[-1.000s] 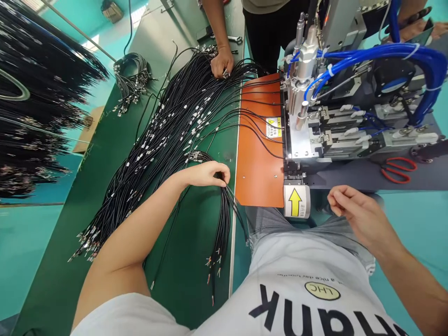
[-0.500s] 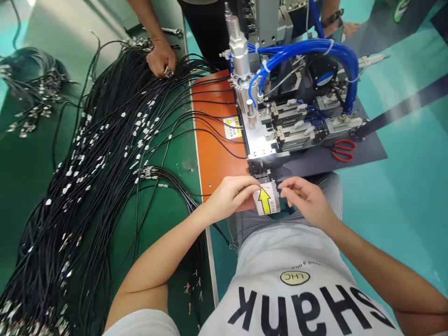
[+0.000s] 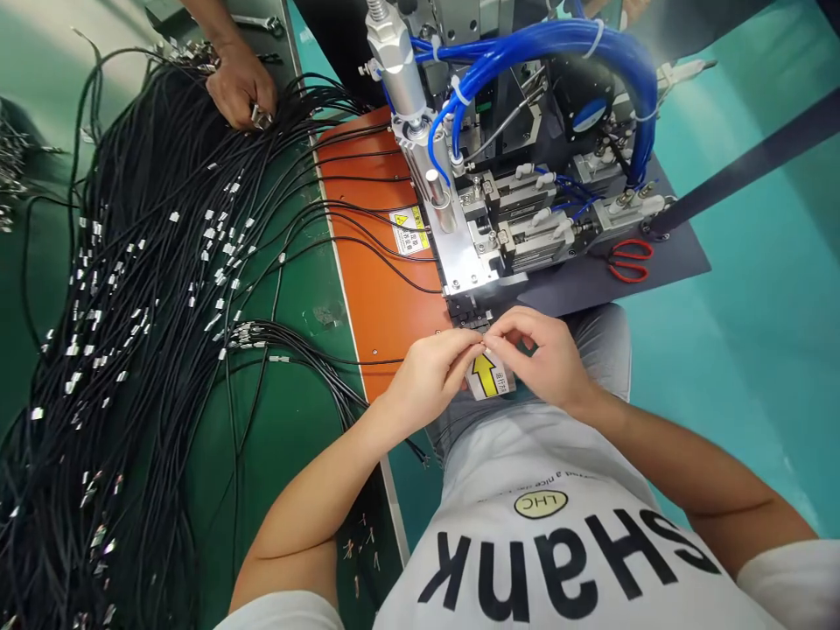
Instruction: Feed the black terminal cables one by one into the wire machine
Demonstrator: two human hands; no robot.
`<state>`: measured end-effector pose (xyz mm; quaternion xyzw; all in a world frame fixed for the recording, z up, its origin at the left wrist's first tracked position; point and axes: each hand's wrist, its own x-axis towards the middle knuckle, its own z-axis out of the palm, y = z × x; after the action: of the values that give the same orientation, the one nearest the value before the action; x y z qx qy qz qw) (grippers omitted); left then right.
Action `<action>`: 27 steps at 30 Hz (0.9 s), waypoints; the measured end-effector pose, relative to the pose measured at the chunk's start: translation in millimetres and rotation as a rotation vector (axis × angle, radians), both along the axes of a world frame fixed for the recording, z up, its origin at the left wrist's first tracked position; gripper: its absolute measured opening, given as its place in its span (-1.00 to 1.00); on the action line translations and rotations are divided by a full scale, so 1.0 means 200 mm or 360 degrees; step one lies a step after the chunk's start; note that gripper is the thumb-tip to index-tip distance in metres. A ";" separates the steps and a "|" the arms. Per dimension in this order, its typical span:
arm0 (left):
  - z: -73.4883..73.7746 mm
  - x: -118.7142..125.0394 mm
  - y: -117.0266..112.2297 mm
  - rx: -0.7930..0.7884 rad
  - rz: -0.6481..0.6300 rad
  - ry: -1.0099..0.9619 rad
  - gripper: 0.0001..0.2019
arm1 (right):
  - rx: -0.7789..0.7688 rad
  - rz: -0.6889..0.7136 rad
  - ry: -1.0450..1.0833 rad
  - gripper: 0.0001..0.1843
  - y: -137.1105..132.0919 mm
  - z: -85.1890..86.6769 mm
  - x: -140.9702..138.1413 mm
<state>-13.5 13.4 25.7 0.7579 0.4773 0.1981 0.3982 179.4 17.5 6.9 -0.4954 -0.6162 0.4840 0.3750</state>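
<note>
My left hand point(image 3: 437, 367) is closed in a pinch over the front end of the machine. A black cable point(image 3: 354, 360) runs across the orange plate into this hand, and its end is hidden by the fingers. My right hand point(image 3: 542, 354) is pinched too, its fingertips meeting those of the left. What lies between them is too small to make out. Just below the fingertips is a white label with a yellow arrow point(image 3: 486, 376), partly covered by my hands. The machine point(image 3: 469, 262) has a metal head and cylinders right beyond my hands.
Several black cables with white tags point(image 3: 150, 289) spread over the green table point(image 3: 295, 297). Other cables cross the orange plate point(image 3: 367, 306) into the machine. Red-handled scissors point(image 3: 630, 261) lie to the right. Blue hoses point(image 3: 557, 39) arch overhead. A co-worker's hand point(image 3: 242, 87) grips cable ends at the far left.
My right hand has moved left and its fingertips now meet my left hand's. The camera view has shifted, so the machine and cables sit further left and higher.
</note>
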 end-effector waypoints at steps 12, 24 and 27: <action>0.00 0.01 0.00 -0.0176 0.0239 -0.0221 -0.76 | -0.0680 -0.0007 0.0650 -0.78 0.03 -0.05 0.04; 0.00 -0.01 0.00 -0.0095 0.0235 -0.0255 -0.81 | -0.0775 0.0140 0.0764 -0.72 0.09 -0.08 0.02; -0.01 -0.01 0.00 -0.0140 0.0234 -0.0269 -0.80 | -0.0785 0.0130 0.0715 -0.71 0.09 -0.09 0.02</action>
<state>-15.5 12.5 23.4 0.6833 0.5045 0.2689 0.4542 183.0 35.4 -10.6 -0.4271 -0.4017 0.7303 0.3505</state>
